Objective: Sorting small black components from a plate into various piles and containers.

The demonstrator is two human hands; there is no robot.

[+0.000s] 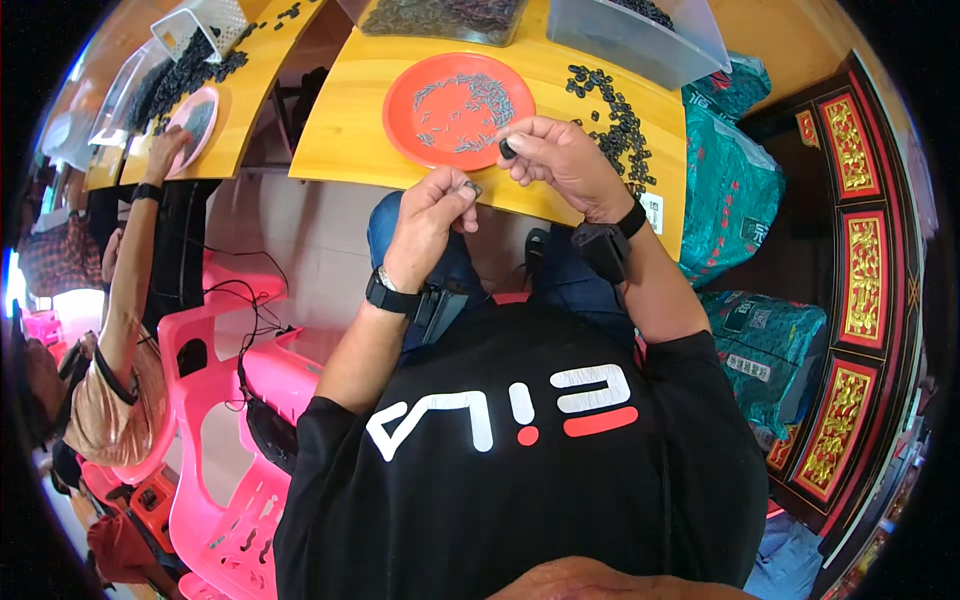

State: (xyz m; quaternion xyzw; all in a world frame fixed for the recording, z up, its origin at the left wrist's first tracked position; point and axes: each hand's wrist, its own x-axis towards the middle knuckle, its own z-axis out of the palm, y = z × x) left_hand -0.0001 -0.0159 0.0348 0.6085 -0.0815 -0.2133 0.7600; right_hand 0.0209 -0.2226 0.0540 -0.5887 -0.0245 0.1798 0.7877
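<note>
My right hand [572, 172] is closed, pinching a small black plastic part [507, 149] between thumb and fingertips over the right rim of the red plate [396, 104]. Just below that plate, off the table edge, my left hand [430, 222] pinches a tiny greyish piece [473, 187]; its exact kind is too small to make out. The hands are close together but apart. Many thin silvery metal pins or screws [492, 97] lie scattered in the plate. To the right, loose small black parts [622, 122] spread over the yellow table [345, 120].
Clear plastic bins [640, 45] stand along the table's far side. Green bags [735, 190] crowd the right edge. At left, a co-worker's hand [170, 145] reaches to a pink plate [200, 118] on another table. A pink chair [215, 420] stands at my left.
</note>
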